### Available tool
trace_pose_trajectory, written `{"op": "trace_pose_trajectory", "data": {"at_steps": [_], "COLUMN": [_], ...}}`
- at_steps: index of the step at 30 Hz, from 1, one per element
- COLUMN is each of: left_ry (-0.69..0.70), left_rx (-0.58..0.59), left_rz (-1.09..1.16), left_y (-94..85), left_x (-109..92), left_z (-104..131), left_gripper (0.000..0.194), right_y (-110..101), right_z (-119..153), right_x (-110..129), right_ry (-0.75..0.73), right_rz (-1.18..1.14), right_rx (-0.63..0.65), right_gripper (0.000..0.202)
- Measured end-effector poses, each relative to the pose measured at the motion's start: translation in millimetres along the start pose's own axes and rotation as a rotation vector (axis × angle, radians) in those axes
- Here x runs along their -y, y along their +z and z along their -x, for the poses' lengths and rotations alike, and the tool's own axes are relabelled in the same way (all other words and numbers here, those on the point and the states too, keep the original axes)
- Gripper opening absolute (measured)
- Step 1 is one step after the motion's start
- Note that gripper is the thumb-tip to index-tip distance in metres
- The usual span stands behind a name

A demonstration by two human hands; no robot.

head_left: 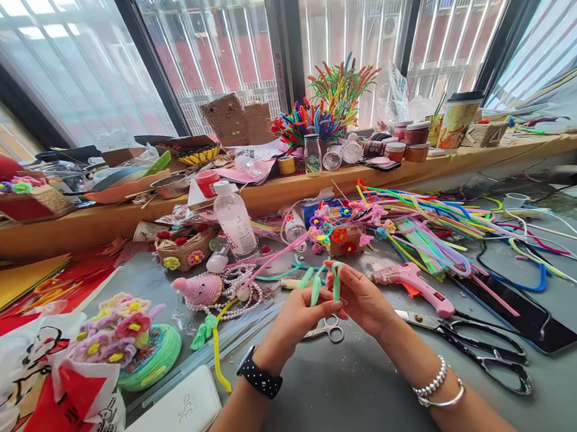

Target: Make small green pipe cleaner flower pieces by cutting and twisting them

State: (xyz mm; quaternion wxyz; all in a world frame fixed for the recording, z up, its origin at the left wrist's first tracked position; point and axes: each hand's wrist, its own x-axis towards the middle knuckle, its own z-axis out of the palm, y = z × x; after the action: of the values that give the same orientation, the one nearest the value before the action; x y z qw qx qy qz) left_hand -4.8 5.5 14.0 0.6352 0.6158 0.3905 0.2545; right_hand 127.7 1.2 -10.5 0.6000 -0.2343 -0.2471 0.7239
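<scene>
Both hands meet above the grey table around a light green fuzzy stem bent into loops. My left hand has its fingers closed on the lower part of the loops. With thumb and fingers together, my right hand pinches the loop on the right. Small silver scissors lie beneath the hands. To the right are a pink glue gun and large black-handled scissors. A yellow stem with a green tassel is left of my left hand.
A clear bottle stands behind the hands, beside a flower-trimmed basket. Colourful stems spread over the back right, near a black phone. A white case and a green flower-topped piece sit at left.
</scene>
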Motion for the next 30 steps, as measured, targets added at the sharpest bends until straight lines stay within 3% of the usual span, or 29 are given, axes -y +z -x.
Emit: {"op": "trace_pose_trajectory", "data": {"at_steps": [9,15,26,30], "left_ry": [0.006,-0.008,0.015,-0.015], "left_rx": [0.029,-0.040,-0.012,-0.113], "left_rz": [-0.030,-0.031,-0.112,-0.099], "left_y": [1.0,2.2,1.5,1.9], "left_x": [-1.5,-0.9,1.0,0.0], "left_z": [0.6,-0.2,-0.5,-2.5], "left_gripper": [0.030,0.027,0.021,0.023], "right_y": [0.8,2.5,-1.2,-1.9], "right_z": [0.1,1.5,-1.3,-2.2], "right_x": [-1.5,1.3,-3.2,-1.3], "right_ry": [-0.083,0.007,-0.006,-0.074], "right_rz": [-0.049,0.047,0.002,0.080], "right_rx": [-0.002,-0.016,-0.018,-0.122], "right_gripper": [0.014,0.032,0.023,0.021]}}
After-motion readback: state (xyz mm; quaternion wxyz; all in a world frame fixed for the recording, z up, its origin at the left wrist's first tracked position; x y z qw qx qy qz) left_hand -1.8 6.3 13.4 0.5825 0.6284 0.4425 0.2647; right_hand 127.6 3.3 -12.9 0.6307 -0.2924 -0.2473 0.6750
